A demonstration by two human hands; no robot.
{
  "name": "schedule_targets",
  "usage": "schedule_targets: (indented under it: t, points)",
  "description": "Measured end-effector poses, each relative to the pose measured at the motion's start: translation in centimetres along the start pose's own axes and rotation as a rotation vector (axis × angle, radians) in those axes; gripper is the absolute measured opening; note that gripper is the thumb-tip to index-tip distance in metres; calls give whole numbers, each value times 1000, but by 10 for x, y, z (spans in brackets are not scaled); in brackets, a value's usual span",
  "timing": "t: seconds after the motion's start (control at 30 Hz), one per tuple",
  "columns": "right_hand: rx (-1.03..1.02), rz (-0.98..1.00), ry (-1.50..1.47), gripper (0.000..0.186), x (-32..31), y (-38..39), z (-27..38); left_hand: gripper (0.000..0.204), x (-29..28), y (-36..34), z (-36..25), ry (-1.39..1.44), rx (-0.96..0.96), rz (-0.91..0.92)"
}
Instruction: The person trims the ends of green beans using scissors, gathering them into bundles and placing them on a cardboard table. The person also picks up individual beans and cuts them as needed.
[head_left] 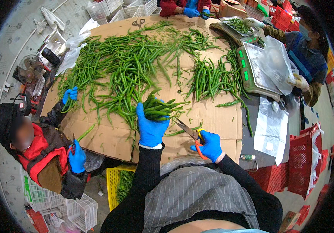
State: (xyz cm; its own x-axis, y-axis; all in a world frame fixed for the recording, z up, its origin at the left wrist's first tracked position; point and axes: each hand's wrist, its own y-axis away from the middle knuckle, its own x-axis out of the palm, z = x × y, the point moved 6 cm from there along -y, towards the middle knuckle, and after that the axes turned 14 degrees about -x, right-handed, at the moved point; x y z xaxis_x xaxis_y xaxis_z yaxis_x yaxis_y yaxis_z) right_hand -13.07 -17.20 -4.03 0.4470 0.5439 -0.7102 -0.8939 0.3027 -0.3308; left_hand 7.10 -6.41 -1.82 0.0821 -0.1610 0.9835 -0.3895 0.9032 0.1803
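In a blue glove, my left hand (152, 126) is wrapped round a bunch of long green chili peppers (160, 108), their ends fanning out to the right. My right hand (209, 146), gloved in blue too, grips a pair of scissors (190, 134) with orange and yellow handles. The blades are parted slightly and point up and left, just right of the bunch and apart from it. Beyond my left hand spreads a large heap of loose green chilies (126, 66) on the cardboard-covered table (217, 123). A smaller, more aligned pile of chilies (209, 79) lies to the right.
Digital scales (250, 64) stand at the table's right edge, with a co-worker (306, 54) handling a clear bag there. Another co-worker (39, 147) at left holds scissors and a chili. Gloved hands (192, 12) work at the far edge. A yellow crate (113, 186) sits below, red crates (302, 163) at right.
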Motion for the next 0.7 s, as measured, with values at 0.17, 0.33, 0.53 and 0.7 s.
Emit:
schedule_targets:
  t: [0.17,0.33,0.53,0.7]
  points:
    - [-59,-4,14,51,0,-15,9,41,7,1,6,27,7,-1]
    - [-90,26,8,52,-2,-11,7,39,4,3,1,-49,21,12]
    - [49,-12,-185,50,7,4,-2,38,1,0,8,143,-32,61]
    - [48,-63,-124,49,11,5,-9,37,10,5,3,77,60,98]
